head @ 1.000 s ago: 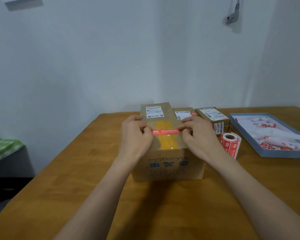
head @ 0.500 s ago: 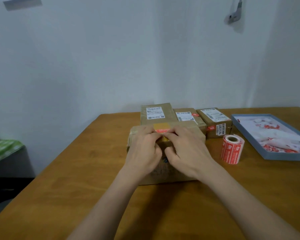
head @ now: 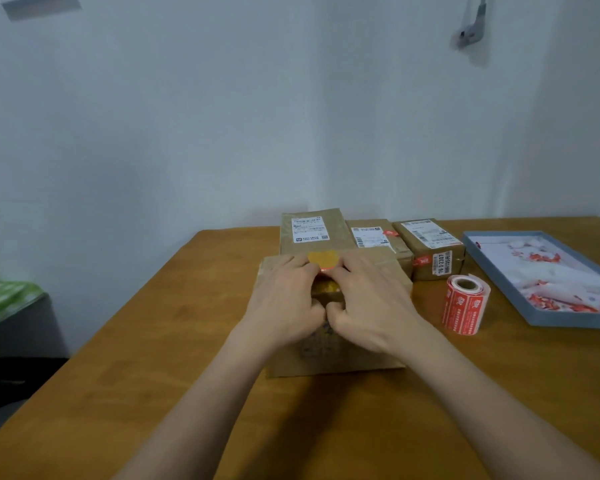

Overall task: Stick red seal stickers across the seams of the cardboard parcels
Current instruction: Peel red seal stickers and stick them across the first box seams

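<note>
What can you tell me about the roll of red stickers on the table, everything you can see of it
The roll of red stickers is a wound strip of red labels with white print, on a pale cardboard-looking core whose open end faces up and toward the camera. It lies tilted on its side on the wooden table, right of the near cardboard parcel and in front of a smaller parcel. A blue tray sits to its right. Neither hand touches it.
</note>
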Demonstrator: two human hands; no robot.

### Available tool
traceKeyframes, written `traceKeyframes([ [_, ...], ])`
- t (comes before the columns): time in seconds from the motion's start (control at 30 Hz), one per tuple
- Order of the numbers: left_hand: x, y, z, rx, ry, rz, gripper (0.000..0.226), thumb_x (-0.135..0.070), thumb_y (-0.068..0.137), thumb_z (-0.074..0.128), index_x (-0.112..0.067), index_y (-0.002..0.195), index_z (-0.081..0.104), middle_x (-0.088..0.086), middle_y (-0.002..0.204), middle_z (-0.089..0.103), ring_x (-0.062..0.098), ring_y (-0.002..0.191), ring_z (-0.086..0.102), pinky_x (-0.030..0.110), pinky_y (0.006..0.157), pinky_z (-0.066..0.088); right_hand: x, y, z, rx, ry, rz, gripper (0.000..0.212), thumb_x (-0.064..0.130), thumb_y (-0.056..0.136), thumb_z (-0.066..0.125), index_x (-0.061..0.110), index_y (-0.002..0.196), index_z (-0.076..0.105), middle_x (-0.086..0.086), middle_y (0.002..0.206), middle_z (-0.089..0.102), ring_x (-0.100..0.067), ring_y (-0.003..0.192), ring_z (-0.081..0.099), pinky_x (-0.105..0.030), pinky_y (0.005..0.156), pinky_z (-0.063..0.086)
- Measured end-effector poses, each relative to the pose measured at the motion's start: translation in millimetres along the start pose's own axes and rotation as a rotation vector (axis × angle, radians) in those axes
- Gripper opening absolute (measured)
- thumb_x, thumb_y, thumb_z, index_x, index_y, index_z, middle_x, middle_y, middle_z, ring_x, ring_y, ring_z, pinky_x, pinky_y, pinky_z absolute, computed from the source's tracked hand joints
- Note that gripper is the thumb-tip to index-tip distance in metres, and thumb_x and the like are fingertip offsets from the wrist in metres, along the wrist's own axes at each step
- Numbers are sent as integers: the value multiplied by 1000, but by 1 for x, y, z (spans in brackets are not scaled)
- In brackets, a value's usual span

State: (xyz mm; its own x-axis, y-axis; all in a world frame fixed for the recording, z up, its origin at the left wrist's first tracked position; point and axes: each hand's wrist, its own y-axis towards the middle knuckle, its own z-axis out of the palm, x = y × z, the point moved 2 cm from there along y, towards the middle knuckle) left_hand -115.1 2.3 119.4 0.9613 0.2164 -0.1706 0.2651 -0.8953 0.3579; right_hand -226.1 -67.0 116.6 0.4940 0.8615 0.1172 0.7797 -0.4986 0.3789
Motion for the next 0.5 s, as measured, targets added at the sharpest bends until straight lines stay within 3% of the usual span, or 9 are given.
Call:
traceKeyframes([
  [0.13, 1, 8, -2, 54, 0, -37, 50, -26, 69, 49, -18, 119, 52, -4, 111, 49, 16, 106, 39, 33, 93, 40, -11, 9, -11, 26, 51, -9, 53, 43, 73, 34, 21, 113, 60, 2, 113, 49, -13, 99, 43, -32, 77, 43],
  [0.23, 0, 8, 2, 90, 77, -25, 49, -30, 73, 52, -20, 120, 52, -4, 113, 44, 15, 107, 35, 35, 93, 41, -11, 5, -6, 9, -25, -48, 43, 43, 75, 39, 22, 106, 61, 2, 107, 50, -13, 96, 41, -30, 72, 35],
  [0.37, -10, 9, 3, 111, 100, -11, 42, -34, 75, 52, -18, 114, 55, -3, 114, 50, 18, 110, 46, 36, 96, 41, -11, 11, -5, 39, 14, 2, 34, 42, 79, 41, 22, 96, 63, 4, 93, 49, -13, 81, 38, -31, 65, 34],
  [0.5, -5, 2, -2, 93, 80, -25, 56, -31, 76, 50, -23, 131, 50, -5, 123, 51, 19, 109, 51, 33, 94, 43, -22, 7, -10, -29, 14, -10, 42, 46, 83, 35, 28, 106, 66, 7, 100, 56, -13, 90, 48, -31, 70, 43],
])
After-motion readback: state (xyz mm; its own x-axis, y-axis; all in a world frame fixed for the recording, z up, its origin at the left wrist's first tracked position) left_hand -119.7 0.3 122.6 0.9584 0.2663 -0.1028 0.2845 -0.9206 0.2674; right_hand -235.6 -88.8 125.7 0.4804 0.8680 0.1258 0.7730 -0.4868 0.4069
